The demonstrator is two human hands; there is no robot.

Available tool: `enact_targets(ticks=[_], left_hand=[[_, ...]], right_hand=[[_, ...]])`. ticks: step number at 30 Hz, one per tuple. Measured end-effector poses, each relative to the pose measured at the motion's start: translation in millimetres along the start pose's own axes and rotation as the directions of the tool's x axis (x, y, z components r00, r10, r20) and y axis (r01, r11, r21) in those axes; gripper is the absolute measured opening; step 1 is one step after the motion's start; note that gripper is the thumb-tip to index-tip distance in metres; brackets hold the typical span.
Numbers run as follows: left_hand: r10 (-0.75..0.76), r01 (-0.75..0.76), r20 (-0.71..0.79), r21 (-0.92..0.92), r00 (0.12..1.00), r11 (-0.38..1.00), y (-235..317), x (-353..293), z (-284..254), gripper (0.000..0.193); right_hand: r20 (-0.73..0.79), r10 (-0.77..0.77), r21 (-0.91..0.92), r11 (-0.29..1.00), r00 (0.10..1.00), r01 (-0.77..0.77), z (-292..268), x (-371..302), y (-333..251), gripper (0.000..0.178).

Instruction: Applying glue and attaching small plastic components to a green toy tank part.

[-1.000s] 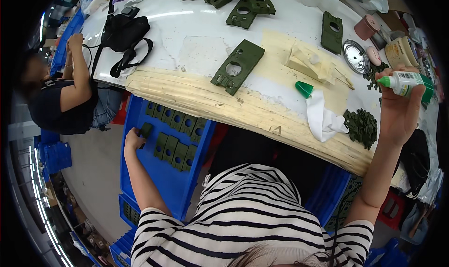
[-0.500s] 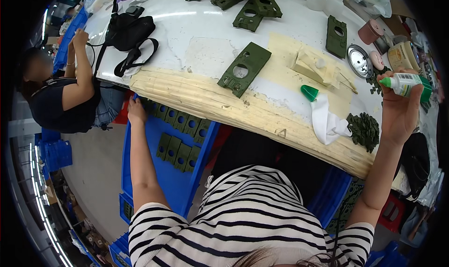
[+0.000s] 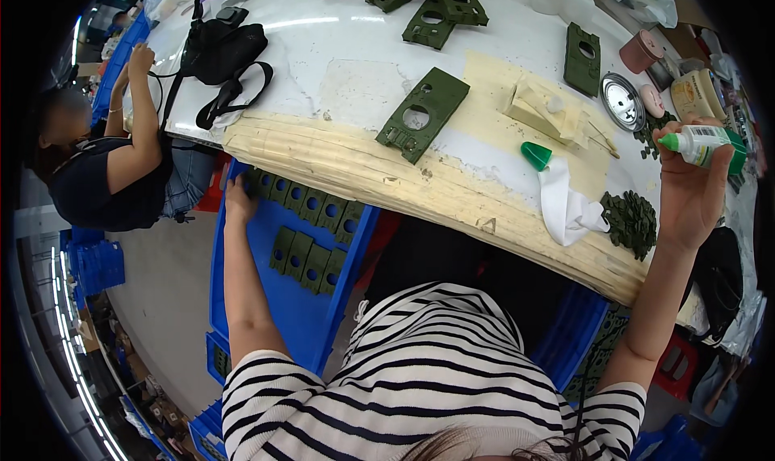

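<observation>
My left hand (image 3: 239,199) reaches down below the bench (image 3: 323,73) edge into the blue crate (image 3: 274,299). Its fingers rest on the upper row of green plastic plates (image 3: 311,211) stacked on edge there. I cannot tell whether the fingers have closed on a plate; the bench edge hides the fingertips. A second row of plates (image 3: 307,261) stands just below the first.

My right hand (image 3: 686,186) is raised at the far right of the bench, closed around a small white glue bottle (image 3: 698,140) with a green cap, held roughly level, tip pointing left.

Handling notes, as judgement:
- The plates look like moulded plastic: light, stiff, thin at the edges. Packed tight on edge, one is best pinched by its top rim and drawn straight up, so the neighbours do not tip.
- The bottle is light and squeezable. Grip its body loosely; pressure may force out glue.

On the bench, a larger green plate with a round hole (image 3: 424,114) lies flat on the masking-tape pad. Near it sit a loose green cap (image 3: 534,155), a white cloth (image 3: 569,207) and a heap of small green parts (image 3: 631,221). More green plates (image 3: 440,17) lie farther back.

Another person (image 3: 105,162) sits at the left end of the bench, beside a black bag (image 3: 222,49).
</observation>
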State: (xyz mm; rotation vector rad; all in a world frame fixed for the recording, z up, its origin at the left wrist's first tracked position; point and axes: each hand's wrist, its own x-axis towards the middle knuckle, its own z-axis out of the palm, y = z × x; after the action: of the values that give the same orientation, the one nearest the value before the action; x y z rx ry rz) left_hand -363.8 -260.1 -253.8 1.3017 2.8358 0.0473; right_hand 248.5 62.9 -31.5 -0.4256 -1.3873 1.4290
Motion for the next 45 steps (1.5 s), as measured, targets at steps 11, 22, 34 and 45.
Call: enact_targets(ticks=[11,22,34,45], left_hand=[[-0.061,0.06,-0.315,-0.013,0.947,0.998,2,-36,20,0.058],[-0.719,0.397,0.439,-0.885,0.539,-0.243,-40,-21,59,0.025],[-0.627,0.419,0.509,-0.857,0.59,-0.3,6,-13,20,0.051],[-0.365,0.492,0.654,-0.748,0.663,-0.445,36,-41,20,0.07]], right_hand=[[0.017,0.02,0.014,1.0,1.0,-0.02,0,1,5,0.039],[0.076,0.004,-0.003,1.0,0.997,-0.003,2,2,5,0.04],[0.028,0.027,-0.011,1.0,0.999,-0.027,-1,-1,-1,0.04],[0.057,0.016,0.006,1.0,0.998,-0.017,4,0,1,0.04]])
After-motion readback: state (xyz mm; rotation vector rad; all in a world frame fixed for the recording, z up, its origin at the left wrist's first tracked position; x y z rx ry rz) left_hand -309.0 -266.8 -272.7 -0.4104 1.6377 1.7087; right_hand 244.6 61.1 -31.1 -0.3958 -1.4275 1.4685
